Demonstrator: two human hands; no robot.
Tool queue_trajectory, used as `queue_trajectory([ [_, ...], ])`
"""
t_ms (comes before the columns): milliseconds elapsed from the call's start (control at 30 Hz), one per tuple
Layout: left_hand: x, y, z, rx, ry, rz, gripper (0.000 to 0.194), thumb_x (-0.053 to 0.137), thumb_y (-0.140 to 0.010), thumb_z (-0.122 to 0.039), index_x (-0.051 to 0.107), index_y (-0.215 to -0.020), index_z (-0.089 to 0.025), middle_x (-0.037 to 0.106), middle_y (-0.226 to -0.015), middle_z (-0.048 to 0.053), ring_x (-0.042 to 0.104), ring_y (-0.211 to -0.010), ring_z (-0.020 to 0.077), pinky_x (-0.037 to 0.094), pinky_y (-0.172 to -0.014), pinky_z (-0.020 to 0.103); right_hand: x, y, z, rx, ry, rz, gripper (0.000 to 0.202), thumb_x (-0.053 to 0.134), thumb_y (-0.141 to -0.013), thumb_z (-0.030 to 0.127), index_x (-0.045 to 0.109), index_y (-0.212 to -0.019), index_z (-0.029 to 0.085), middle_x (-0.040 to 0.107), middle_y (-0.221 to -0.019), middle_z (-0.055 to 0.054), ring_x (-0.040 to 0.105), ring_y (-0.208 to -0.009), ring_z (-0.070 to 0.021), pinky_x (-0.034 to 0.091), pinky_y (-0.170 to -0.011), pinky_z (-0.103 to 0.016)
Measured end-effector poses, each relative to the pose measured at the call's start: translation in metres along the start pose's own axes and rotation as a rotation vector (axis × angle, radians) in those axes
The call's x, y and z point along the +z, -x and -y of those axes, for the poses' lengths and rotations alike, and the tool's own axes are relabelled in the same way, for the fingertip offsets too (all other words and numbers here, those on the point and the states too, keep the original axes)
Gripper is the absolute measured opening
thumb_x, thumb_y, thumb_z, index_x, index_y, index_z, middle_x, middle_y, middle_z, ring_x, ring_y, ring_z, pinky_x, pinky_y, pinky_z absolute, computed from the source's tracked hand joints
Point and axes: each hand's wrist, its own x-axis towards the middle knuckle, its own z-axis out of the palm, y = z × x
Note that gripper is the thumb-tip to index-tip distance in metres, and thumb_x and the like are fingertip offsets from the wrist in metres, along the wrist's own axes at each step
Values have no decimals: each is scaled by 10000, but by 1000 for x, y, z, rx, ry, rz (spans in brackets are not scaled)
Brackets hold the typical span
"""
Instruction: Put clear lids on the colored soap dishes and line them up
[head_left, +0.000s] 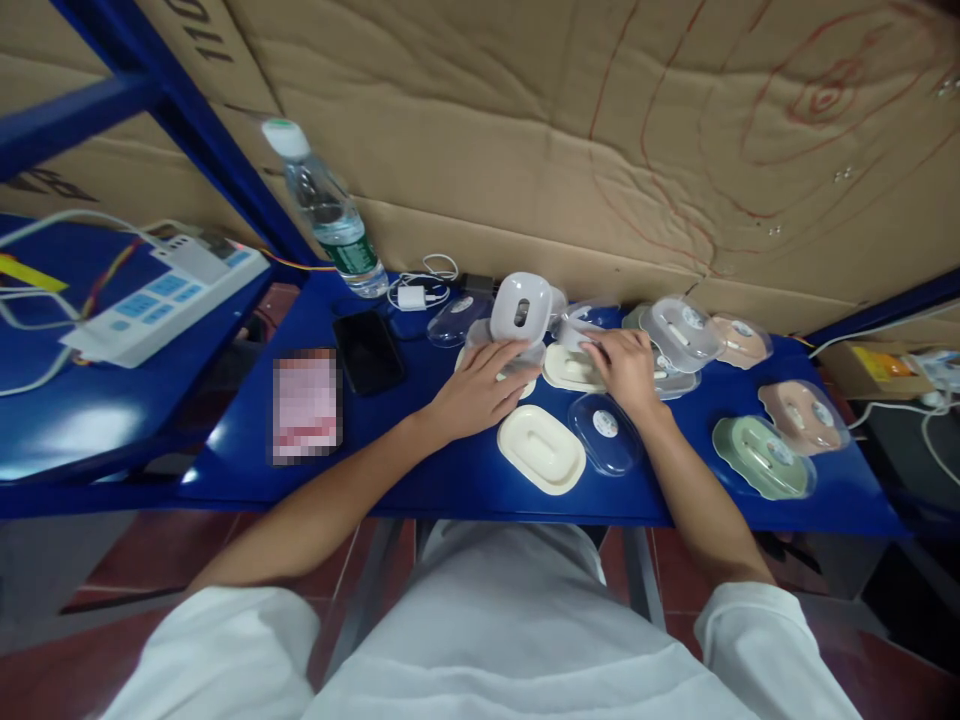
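Observation:
My left hand [484, 392] lies with its fingers stretched out over translucent plastic covers and a cream base, beside an upright white piece with an oval slot [523, 308]. The fingers of my right hand [628, 368] are bent around the edge of a translucent plastic cover [576, 334], above a cream oval tray [564, 368]; their exact contact is partly hidden. Closer to my body, another cream oval tray [541, 450] lies flat beside a clear cover with a round label [606, 433].
On the right are green [763, 457] and pink [806, 417] covered trays, plus stacked clear covers [682, 332]. To the left stand a water bottle [341, 230], a white charger [412, 297], a black phone [368, 350] and a power strip [169, 300]. Cardboard [480, 130] walls the back.

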Motion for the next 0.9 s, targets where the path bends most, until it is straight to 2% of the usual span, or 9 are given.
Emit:
queue_trajectory([
  [100,-1,-1,2,-98,4,78,449,552,-1104,-343,611,-1537,-239,490,-1681,194,473,-1541,401,364,-1248,664,-10,-23,-9,78,14,-42,467,464,-1123,540,777,-1229,209,819,-1170,-152,719,-1096,-345,477,-1023,-506],
  [167,-1,-1,6,-131,13,97,397,567,-1099,-370,678,-1459,-243,566,-1602,192,514,-1490,406,327,-1247,702,-18,-42,-9,118,26,-46,446,473,-1112,511,763,-1274,212,799,-1213,-167,692,-1138,-378,470,-1041,-549],
  [233,-1,1,10,-138,10,88,306,604,-1084,-387,762,-1304,-245,652,-1463,179,582,-1384,386,344,-1225,681,-24,-61,-2,113,34,-30,411,463,-1107,443,760,-1277,216,776,-1269,-167,661,-1203,-398,458,-1058,-576],
  [333,-1,3,12,-123,-7,72,251,654,-1062,-425,802,-1139,-238,693,-1307,156,627,-1252,353,380,-1172,628,-24,-83,20,-8,-6,35,381,435,-1106,342,745,-1293,222,743,-1369,-140,630,-1298,-373,449,-1089,-545],
  [467,0,3,8,-126,-41,49,261,659,-1061,-443,801,-1094,-227,691,-1237,141,640,-1129,321,401,-1103,583,-3,-99,39,-149,-51,254,490,445,-1067,215,582,-1537,215,672,-1516,-142,593,-1399,-359,427,-1165,-552],
  [633,4,3,6,-105,-80,65,290,610,-1091,-444,763,-1050,-201,719,-1105,116,658,-1052,292,438,-1039,515,32,-113,23,13,-23,537,930,751,-909,246,309,-1725,190,363,-1769,-215,358,-1625,-443,335,-1273,-684],
  [700,6,3,7,-92,-64,98,291,589,-1102,-430,742,-1069,-184,726,-1066,107,673,-1030,285,471,-986,473,39,-117,18,-10,-38,540,914,771,-903,240,350,-1713,194,364,-1770,-213,357,-1626,-441,342,-1281,-672],
  [767,8,3,8,-85,-43,117,291,581,-1105,-426,728,-1130,-177,732,-1080,107,685,-1033,282,495,-951,445,41,-119,17,-72,-48,487,795,747,-917,218,461,-1658,211,451,-1724,-197,439,-1570,-439,396,-1248,-653],
  [900,7,2,7,-94,-66,54,353,601,-1094,-424,678,-1357,-202,720,-1268,144,680,-1173,311,501,-1047,482,37,-117,18,-126,-69,422,665,745,-910,222,589,-1556,237,612,-1594,-160,579,-1431,-421,484,-1169,-618],
])
